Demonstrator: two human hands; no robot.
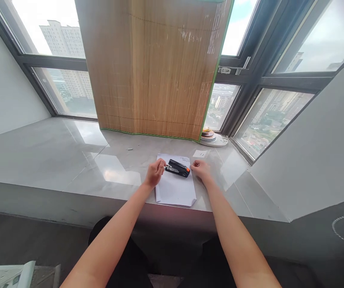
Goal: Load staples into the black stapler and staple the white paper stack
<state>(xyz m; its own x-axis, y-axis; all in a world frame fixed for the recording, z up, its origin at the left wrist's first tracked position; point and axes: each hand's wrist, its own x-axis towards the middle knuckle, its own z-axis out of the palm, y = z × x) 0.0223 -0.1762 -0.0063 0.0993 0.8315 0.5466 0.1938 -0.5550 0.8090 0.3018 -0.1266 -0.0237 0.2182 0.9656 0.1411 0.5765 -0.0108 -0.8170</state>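
A black stapler (178, 168) with an orange patch at its right end lies on a stack of white paper (176, 190). Metal shows between its two arms toward the left. My left hand (155, 172) is closed, its fingertips pinched at the stapler's left metal end. On the other side, my right hand (201, 169) rests by the paper's right edge with fingers curled together, close to the orange end. Whatever those right fingertips may hold is too small to make out.
The paper lies on a glossy grey stone sill (69, 160). A small grey piece (130, 149) is to the left, and a white slip (200, 153) lies behind my right hand. Stacked plates (212, 138) stand by the window. A bamboo blind (159, 72) hangs in front of the glass.
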